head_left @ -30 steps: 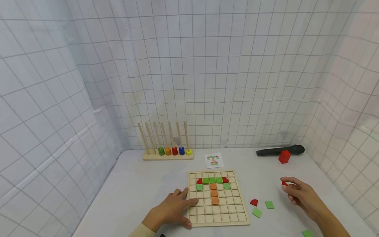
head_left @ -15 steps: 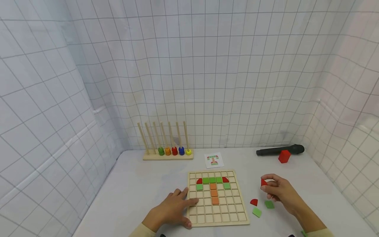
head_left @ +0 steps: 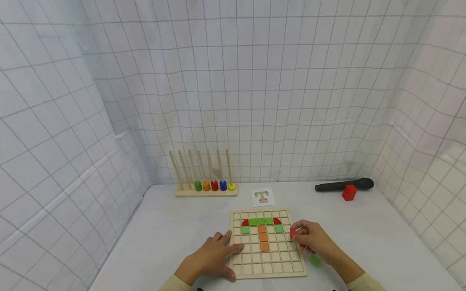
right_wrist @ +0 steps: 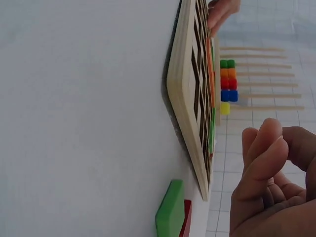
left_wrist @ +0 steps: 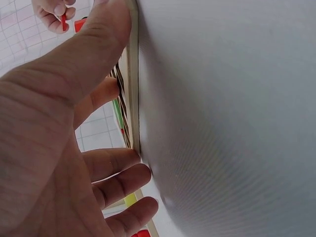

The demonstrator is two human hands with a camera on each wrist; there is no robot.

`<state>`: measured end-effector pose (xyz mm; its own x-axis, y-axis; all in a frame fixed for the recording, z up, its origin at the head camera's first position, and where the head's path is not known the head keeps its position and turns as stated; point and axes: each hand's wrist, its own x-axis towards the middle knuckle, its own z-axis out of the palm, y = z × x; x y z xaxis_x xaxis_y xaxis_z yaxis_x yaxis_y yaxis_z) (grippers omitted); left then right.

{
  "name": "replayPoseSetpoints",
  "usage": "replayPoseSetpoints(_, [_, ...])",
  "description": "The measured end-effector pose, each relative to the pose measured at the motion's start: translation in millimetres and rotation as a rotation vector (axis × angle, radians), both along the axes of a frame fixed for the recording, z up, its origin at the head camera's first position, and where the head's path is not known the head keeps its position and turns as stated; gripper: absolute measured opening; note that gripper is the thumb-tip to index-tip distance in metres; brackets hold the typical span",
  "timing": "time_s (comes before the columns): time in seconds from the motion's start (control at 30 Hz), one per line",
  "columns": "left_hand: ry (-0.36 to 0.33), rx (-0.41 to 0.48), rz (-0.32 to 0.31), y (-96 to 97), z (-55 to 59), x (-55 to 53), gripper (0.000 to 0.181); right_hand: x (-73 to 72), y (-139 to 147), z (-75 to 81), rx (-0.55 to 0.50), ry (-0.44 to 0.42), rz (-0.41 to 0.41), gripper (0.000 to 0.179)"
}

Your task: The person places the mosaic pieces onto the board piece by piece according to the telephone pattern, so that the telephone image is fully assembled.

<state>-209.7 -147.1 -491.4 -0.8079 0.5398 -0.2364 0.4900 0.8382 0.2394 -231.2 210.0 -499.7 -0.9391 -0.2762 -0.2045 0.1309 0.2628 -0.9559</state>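
A wooden grid board [head_left: 247, 268] lies on the table, with red quarter-circle, green square and orange square tiles set in its upper and middle cells. My left hand [head_left: 211, 257] rests at its left side, index finger reaching over the cells and thumb at the lower left corner. Between thumb and fingertips my right hand [head_left: 317, 241] pinches a red quarter-circle tile [head_left: 293, 233], over the board's right edge. In the right wrist view the fingers hide that tile. Below the right hand, a green tile [head_left: 315, 260] lies on the table; a red tile [right_wrist: 186, 217] shows behind it.
Behind the board lies a card [head_left: 263, 197] printed with a tile pattern. A wooden peg rack [head_left: 206, 193] with coloured beads stands at the back left. At the back right are a black microphone [head_left: 338, 185] and a red block [head_left: 350, 192]. Grid-patterned cloth walls surround the table.
My right hand has moved left from the table's right side to the board's right edge, carrying the red tile. It now covers some loose tiles. My left hand has stayed put.
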Motion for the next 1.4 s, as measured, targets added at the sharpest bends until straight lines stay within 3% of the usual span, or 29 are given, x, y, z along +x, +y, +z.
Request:
replayPoseSetpoints(0.5, [-0.01, 0.007, 0.0, -0.3, -0.5, -3.1, 0.086, -1.6, -33.2, -4.2, 0.143, 0.099, 0.038, 0.029])
replayPoseSetpoints(0.77, [0.009, 0.003, -0.01, -0.6, 1.5, -2.7, 0.087, -0.4, -51.9, -11.0, 0.345, 0.252, 0.132, 0.022])
replayPoseSetpoints(0.93, [-0.007, 0.005, -0.003, 0.0, 0.8, -2.7, 0.086, 1.7, -57.9, -13.6, 0.449, 0.297, 0.161, 0.017])
replayPoseSetpoints(1.4, [0.01, -0.003, -0.005, -0.6, -7.0, -2.8, 0.086, 7.7, -63.8, -14.0, 0.463, 0.3, 0.123, 0.016])
